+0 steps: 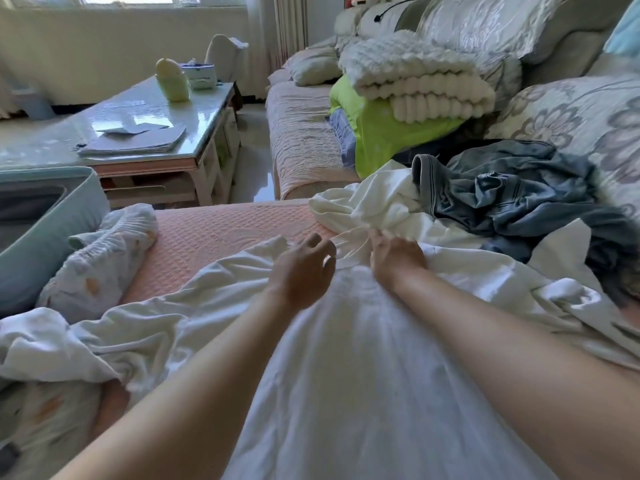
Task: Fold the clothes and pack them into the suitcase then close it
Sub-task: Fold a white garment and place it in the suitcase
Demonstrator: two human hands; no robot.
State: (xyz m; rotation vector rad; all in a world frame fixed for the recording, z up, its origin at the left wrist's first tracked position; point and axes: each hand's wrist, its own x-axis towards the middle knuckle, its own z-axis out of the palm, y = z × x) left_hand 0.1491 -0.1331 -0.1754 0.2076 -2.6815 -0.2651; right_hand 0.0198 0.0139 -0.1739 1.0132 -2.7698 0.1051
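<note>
A white garment (349, 341) lies spread over the pink sofa seat (221, 230) in front of me. My right hand (394, 254) pinches its bunched far edge. My left hand (301, 268) hovers just left of that bunch with fingers loosely curled, holding nothing. A blue-grey garment (512, 199) lies crumpled to the right, partly on a cream-white cloth (374, 199). A pale printed garment with a gathered waist (100, 261) lies at the left. The open light-blue suitcase (45, 233) stands at the left edge, its inside mostly out of sight.
A glass-topped coffee table (145, 109) with folded papers and a yellow-green container stands beyond the suitcase. On the sofa behind are a folded white knitted blanket (415, 77), a lime-green bundle (384, 133) and floral cushions (581, 116).
</note>
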